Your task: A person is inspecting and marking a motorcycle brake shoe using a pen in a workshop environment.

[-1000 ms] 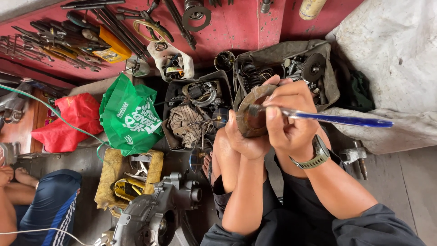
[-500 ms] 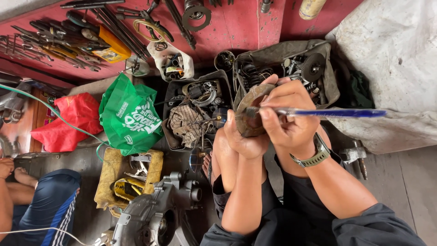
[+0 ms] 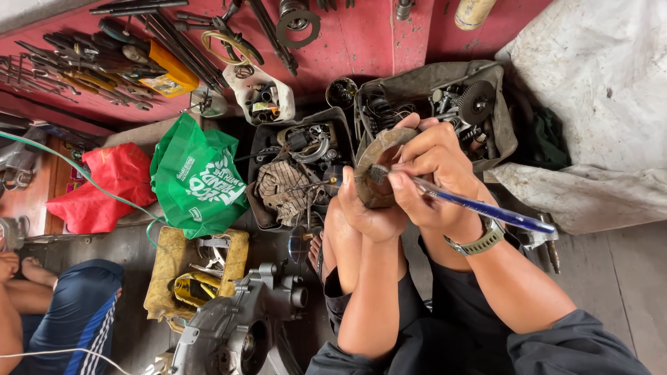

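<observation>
Brake-shoe-shaped metal part (image 3: pixel 379 167), curved, rusty and grimy, sits raised in front of the person's knees, above the black tray of engine bits (image 3: pixel 295 173) and just before the grey bin of gears and springs (image 3: pixel 445 104). The left hand (image 3: pixel 368 208) cups it from below, fingers clenched round its lower edge with the thumb up along the near side. The right hand (image 3: pixel 434 170) comes over the top, its fingers pinching a blue pen (image 3: pixel 479 207) close to the tip, which touches the part's inner face; the pen's barrel runs back to the right past the green wristwatch (image 3: pixel 479 239). Compared with the picture half a second ago, the pen has tipped: then its barrel lay nearly level, now the rear end slopes down toward the wrist. The hands and the part have kept almost the same place over the trays. Around them nothing has shifted: the green bag (image 3: pixel 198 177) and red bag (image 3: pixel 104 187) lie at the left, an engine casing (image 3: pixel 233 333) rests on the floor below them, tools are spread on the red board (image 3: pixel 361 42), and another person's leg in blue shorts (image 3: pixel 69 312) stays at the lower left corner.
</observation>
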